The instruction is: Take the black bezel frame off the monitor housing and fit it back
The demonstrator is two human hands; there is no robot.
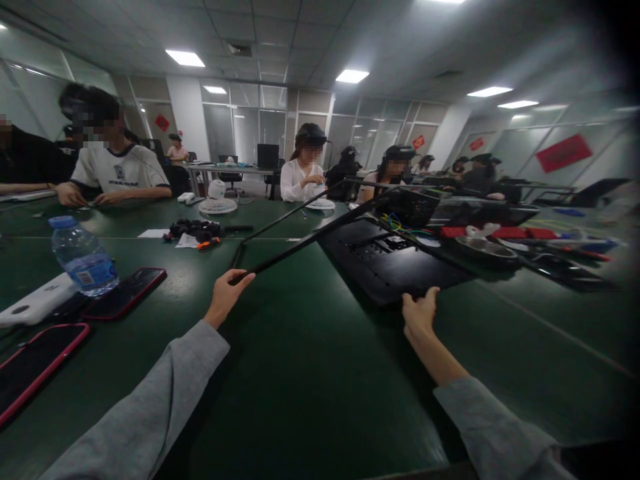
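Note:
My left hand (227, 293) pinches the near corner of a thin black rectangular bezel frame (313, 238) between thumb and fingers. The bezel is raised and tilted, its far end reaching over a black plastic panel (415, 270). That panel, resembling the back housing of a screen, lies on the green table (310, 373) and has a cut-out with small parts showing in it. At the panel's near edge is my right hand (420, 312), its fingers closed on the rim; the fingertips are partly hidden.
To the left are a water bottle (83, 257), a phone in a red case (125, 293), another phone (40, 367) and a white device (37, 300). Black parts (195, 231) lie beyond. At right stand a metal bowl (485, 252) and red-handled tools (525, 233). Several people sit across the table.

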